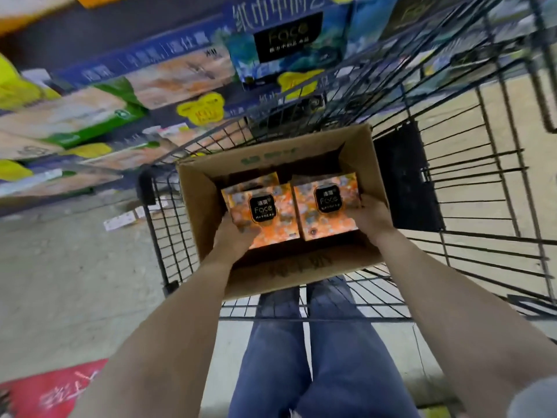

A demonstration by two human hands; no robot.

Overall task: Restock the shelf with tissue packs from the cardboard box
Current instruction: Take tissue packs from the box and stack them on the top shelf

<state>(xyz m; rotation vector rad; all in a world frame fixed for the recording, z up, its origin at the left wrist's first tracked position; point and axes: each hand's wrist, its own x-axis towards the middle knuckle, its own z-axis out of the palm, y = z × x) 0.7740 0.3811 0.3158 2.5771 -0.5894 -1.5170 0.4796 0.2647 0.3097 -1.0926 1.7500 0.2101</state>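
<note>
**Two tissue packs held inside the cardboard box**

The left hand [233, 236] is closed on the near left corner of the left tissue pack [265, 215], with the fingers curled round its edge; the right hand [372, 217] is closed on the right side of the right tissue pack [327, 206], with the fingers wrapped over that edge. Both packs are orange with a dark label on top; they are held flat and side by side between the two hands, touching or almost touching along their inner edges.

Both packs are within the opening of the cardboard box [199, 206], whose walls are seen just outside each hand; more orange packaging is seen just beyond the hands, deeper in the box. The box is carried by a black wire cart [482, 206], whose bars spread out to the right of the right hand and beyond both hands.

The shelf [120, 86] is seen well beyond and to the left of the left hand; it is filled with stacked packs, among them a blue pack [286, 40], and yellow price tags [202, 108] are fixed along it, though all of this is blurred. Scraps of paper [120, 220] lie on the floor [60, 282] to the left of the left hand; legs [331, 357] in blue jeans are seen below the forearms, and a red sign [51, 390] lies on the floor near the left elbow.
</note>
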